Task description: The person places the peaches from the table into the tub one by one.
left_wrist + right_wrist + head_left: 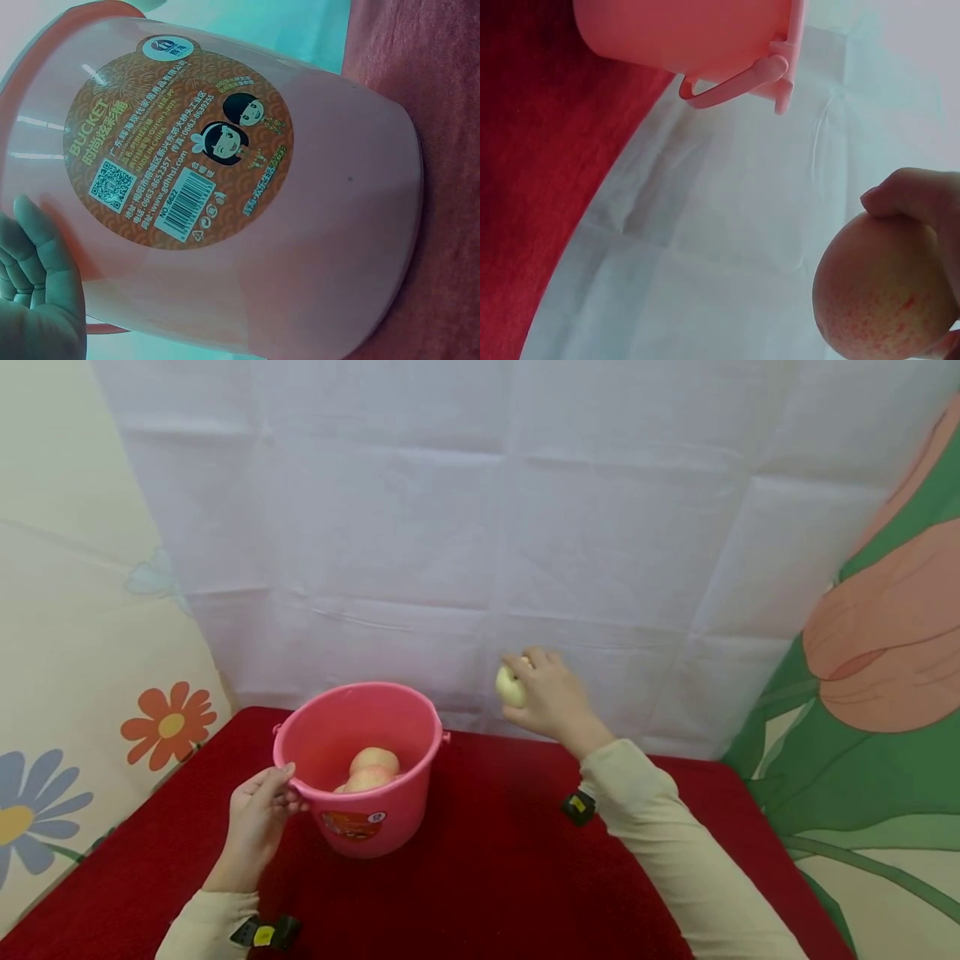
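A pink bucket (375, 827) stands upright on the red cloth, with round yellow-pink fruits (373, 768) inside. My left hand (258, 814) holds the bucket's near left rim, thumb over the top and fingers below on the outside. In the left wrist view, that hand (41, 285) is against the bucket wall, beside a large orange label (180, 142). Up and to the right of the bucket, my right hand (551, 697) grips a round pale yellow fruit (881, 289) with red speckles, like an apple or a peach. The fruit is in the air, apart from the bucket.
Red cloth (495, 877) covers the table. A creased white sheet (390, 527) hangs right behind it. Flower-printed cloths stand at the left (75, 610) and right (885, 693). The bucket's pink handle (731, 90) hangs down on its far side.
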Tool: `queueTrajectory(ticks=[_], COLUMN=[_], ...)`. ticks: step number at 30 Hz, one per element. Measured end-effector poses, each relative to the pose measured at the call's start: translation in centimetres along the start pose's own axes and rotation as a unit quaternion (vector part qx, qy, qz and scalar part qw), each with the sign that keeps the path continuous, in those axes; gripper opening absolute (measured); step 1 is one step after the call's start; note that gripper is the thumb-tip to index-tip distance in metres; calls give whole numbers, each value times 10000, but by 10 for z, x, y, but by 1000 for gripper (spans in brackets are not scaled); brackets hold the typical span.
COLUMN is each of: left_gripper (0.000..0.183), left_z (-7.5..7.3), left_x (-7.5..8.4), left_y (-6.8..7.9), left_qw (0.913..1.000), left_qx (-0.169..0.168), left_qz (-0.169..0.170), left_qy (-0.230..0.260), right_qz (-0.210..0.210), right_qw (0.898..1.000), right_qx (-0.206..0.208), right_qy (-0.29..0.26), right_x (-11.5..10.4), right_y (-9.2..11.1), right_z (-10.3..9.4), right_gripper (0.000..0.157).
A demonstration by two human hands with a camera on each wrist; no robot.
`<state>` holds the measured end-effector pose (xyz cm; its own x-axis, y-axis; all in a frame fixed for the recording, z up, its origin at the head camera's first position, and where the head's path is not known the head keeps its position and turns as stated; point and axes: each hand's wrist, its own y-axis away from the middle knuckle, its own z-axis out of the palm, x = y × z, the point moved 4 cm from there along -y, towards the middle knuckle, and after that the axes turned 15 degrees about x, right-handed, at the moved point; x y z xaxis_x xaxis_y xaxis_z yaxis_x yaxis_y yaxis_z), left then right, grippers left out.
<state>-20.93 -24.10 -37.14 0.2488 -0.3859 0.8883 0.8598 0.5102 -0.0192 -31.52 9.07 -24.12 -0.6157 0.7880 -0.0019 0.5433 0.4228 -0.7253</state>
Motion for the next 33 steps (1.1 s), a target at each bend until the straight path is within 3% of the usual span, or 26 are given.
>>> queueTrajectory(ticks=[33], left_gripper=[32], left_z=[0], left_x=[-1], left_y=[-1], left_qw=[9998], left_qx=[64], left_qz=[12], left_qy=[-193], right_qz=[115], right_qw=[9990], right_qx=[-211], right_qy=[-379], right_x=[-36], right_y=[-23], right_z=[12], right_gripper=[62])
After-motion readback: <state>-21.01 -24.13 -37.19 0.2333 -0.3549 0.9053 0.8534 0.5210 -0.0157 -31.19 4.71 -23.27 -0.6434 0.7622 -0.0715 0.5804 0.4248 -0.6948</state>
